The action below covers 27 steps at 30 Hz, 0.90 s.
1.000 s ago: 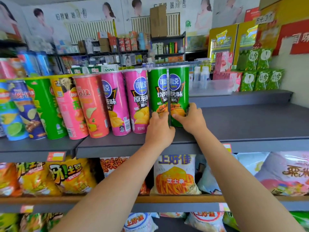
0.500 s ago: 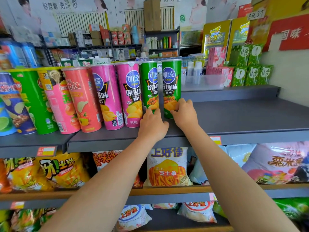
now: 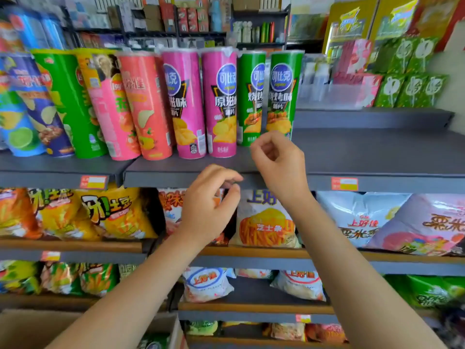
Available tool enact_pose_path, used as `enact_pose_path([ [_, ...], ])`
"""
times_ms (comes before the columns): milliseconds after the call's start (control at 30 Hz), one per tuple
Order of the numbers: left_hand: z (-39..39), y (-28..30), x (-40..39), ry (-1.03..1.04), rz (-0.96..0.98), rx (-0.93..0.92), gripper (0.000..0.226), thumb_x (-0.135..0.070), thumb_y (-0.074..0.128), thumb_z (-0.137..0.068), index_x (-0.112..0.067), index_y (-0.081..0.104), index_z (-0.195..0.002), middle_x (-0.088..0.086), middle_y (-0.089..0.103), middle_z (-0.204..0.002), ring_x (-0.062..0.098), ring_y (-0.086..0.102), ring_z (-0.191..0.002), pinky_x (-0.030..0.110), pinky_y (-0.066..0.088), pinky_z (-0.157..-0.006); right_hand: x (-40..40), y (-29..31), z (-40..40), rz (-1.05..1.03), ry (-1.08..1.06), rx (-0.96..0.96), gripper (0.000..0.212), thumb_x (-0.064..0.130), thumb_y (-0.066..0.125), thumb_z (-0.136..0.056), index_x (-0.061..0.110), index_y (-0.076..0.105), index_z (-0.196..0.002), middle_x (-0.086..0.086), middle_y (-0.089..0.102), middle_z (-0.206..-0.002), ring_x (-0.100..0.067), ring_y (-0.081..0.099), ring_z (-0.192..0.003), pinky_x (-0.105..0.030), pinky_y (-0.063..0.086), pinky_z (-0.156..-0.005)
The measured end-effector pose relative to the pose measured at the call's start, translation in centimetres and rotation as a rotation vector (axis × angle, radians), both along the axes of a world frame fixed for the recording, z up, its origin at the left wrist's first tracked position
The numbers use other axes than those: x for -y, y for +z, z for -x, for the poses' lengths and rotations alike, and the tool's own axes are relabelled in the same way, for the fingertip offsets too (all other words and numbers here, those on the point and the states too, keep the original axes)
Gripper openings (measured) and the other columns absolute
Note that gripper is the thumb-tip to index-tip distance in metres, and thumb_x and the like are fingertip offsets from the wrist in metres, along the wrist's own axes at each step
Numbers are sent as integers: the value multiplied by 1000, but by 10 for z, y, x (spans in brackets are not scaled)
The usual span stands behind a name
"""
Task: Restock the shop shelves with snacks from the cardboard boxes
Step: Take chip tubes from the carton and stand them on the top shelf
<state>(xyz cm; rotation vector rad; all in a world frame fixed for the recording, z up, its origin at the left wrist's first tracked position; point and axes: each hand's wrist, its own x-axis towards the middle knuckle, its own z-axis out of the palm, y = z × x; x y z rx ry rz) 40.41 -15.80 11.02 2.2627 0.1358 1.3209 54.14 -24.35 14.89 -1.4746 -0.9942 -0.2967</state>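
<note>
Head view: both hands off the cans

Head camera faces the grey top shelf (image 3: 352, 157), where two green chip cans (image 3: 283, 94) stand upright at the right end of the row. Left hand (image 3: 208, 210) and right hand (image 3: 279, 162) hang just before the shelf edge, fingers loosely curled, gripping nothing. A cardboard box (image 3: 30, 328) sits low left.

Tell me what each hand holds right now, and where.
Nothing. The left hand and right hand hang loosely curled, clear of the green cans.
</note>
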Motion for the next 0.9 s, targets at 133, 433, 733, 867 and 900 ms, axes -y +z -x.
enact_pose_path([
  [133, 91, -105, -45, 178, 293, -336, 14, -16, 58, -96, -23, 70, -101, -10, 62, -99, 5, 60, -88, 17, 48, -71, -21, -79, 91, 103, 286, -127, 8, 13, 63, -93, 15, 62, -85, 3, 54, -63, -11, 50, -58, -27, 43, -57],
  [433, 318, -328, -102, 669, 703, -847, 20, -10, 63, -90, -15, 71, -107, 4, 60, -108, 19, 57, -101, 26, 42, -87, -78, -358, 256, 1201, 569, -423, 9, 12, 60, -95, 13, 65, -86, 2, 58, -74, -7, 50, -66, -27, 41, -70],
  [733, 400, -429, -135, 703, 895, -1046, 66, -34, 54, -98, -23, 24, -156, 3, 38, -156, 25, 39, -140, 43, 38, -106, -158, -473, 307, 1625, 314, -453, 41, 19, 65, -90, 9, 50, -127, -11, 56, -115, -28, 58, -99, -31, 50, -69],
  [867, 401, -437, -141, 721, 850, -1110, 61, -45, 41, -101, -26, 21, -156, -1, 38, -157, 23, 43, -137, 42, 43, -100, -174, -530, 307, 1731, 164, -350, 84, 37, 72, -85, 7, 30, -151, -19, 45, -143, -37, 46, -129, -41, 46, -103],
  [900, 402, -437, -142, 723, 841, -1111, 61, -46, 41, -101, -26, 21, -156, -2, 38, -156, 22, 43, -138, 42, 43, -101, -174, -542, 310, 1763, 143, -300, 92, 43, 73, -84, 6, 25, -153, -19, 39, -147, -37, 40, -133, -43, 42, -107],
])
